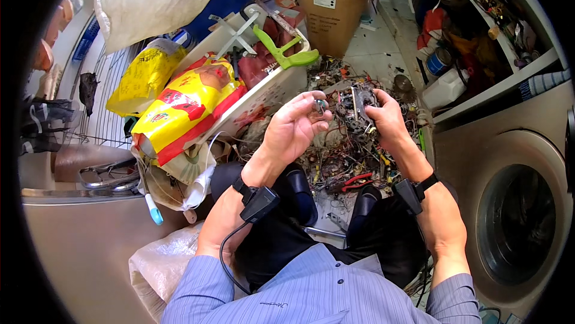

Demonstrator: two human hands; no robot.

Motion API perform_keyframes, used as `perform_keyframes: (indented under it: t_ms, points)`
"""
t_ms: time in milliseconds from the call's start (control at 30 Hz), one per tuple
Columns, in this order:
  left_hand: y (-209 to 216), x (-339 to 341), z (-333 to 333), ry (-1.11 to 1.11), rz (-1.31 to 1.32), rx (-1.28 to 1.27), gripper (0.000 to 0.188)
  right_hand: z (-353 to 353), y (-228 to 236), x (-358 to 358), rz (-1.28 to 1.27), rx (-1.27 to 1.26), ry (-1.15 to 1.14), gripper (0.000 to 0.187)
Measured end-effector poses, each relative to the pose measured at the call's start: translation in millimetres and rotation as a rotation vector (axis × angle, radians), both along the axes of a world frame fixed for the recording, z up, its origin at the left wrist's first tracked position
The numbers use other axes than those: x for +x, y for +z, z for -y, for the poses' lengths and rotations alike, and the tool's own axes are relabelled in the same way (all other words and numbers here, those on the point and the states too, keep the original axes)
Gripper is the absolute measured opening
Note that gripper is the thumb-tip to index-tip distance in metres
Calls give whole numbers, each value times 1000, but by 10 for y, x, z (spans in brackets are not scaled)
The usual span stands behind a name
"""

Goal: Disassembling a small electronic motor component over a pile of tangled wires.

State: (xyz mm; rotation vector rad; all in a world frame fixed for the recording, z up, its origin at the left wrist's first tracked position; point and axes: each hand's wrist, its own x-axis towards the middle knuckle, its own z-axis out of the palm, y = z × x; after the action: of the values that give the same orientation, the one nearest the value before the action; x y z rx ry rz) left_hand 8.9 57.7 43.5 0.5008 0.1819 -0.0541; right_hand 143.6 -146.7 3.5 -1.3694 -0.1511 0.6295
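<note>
My left hand (pixel 292 126) is raised palm up over the heap, its fingers curled round a small shiny metal piece (pixel 320 106) too small to name. Across from it, my right hand (pixel 390 121) grips a dark mechanical assembly (pixel 358 107) with a pale metal bar along it, thumb pressed on its near side. The two hands are a short way apart. Beneath them lies a tangled heap of wires and small scrap parts (pixel 335 150). Pliers with red handles (pixel 358 181) rest at the heap's near edge, close to my shoes.
A white plastic basket (pixel 263 93) stands to the left, holding a yellow and red bag (pixel 185 102) and a green-handled tool (pixel 287 51). Behind the heap is a cardboard box (pixel 329 15). A washing machine (pixel 521 204) flanks my right, below cluttered shelves (pixel 500 105).
</note>
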Motion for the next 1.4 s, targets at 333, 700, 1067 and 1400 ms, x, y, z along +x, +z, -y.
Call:
perform_keyframes:
  t_ms: [333,700,1067,1400]
  points:
    - [27,-6,-19,1,40,-45,27,1,34,-20,-5,3,9,40]
    - [-9,1,-44,-31,27,-67,37,6,19,-11,6,-13,7,41]
    - [47,10,-29,-6,50,-53,46,31,33,-10,-4,-3,-4,44]
    - [7,-31,97,13,-42,380,33,16,4,4,12,-23,14,39]
